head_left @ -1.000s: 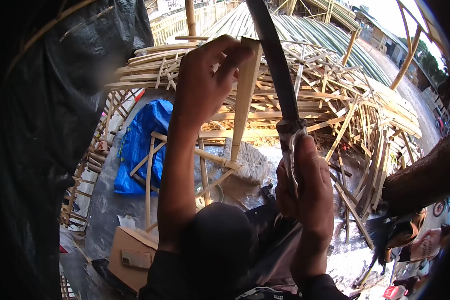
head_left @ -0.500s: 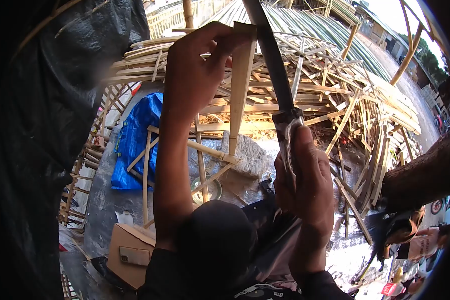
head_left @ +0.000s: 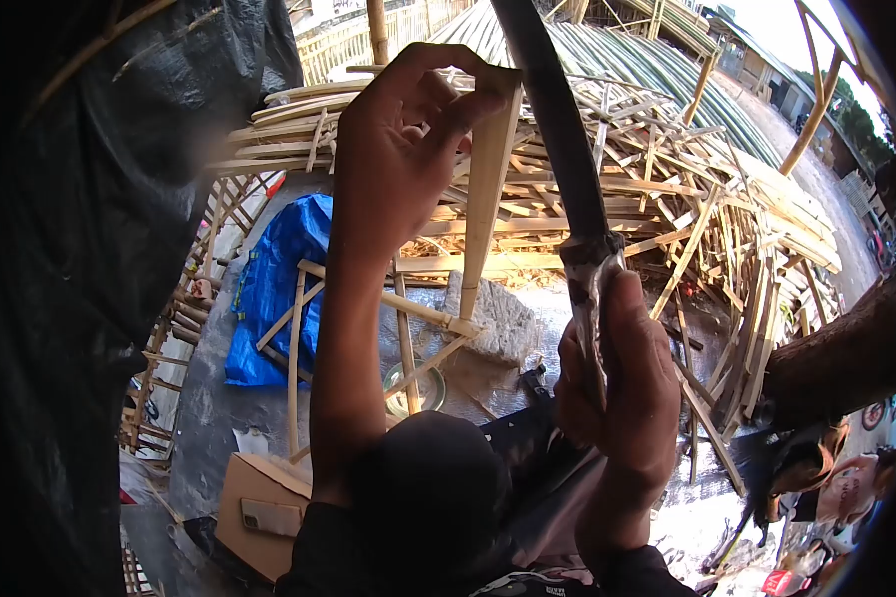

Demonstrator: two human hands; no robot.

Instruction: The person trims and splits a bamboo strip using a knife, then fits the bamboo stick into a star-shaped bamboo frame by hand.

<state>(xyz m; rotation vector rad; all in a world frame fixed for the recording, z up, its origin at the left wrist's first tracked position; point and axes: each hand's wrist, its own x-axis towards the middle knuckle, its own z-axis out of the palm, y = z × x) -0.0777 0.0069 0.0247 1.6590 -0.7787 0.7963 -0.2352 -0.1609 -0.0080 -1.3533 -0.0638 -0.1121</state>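
My left hand point(head_left: 398, 139) pinches the top end of an upright bamboo strip point(head_left: 486, 199) between thumb and fingers. The strip's lower end meets the corner of a bamboo frame point(head_left: 423, 308), beside a rough stone block point(head_left: 503, 323). My right hand point(head_left: 622, 383) is wrapped round the handle of a long dark-bladed knife point(head_left: 558, 124). Its blade points up and leans left, just right of the strip's top. Whether blade and strip touch I cannot tell.
A large pile of split bamboo point(head_left: 667, 189) lies ahead. At the left are a blue tarp point(head_left: 279, 298) and a black sheet point(head_left: 80, 279). A phone point(head_left: 272, 516) rests on a cardboard box point(head_left: 239, 552). A thick log point(head_left: 836, 348) and a person point(head_left: 846, 493) are at the right.
Over the last half second, the knife and my right hand have moved slightly right and down. The strip's top has shifted a little right and down, with my left fingers still on it.
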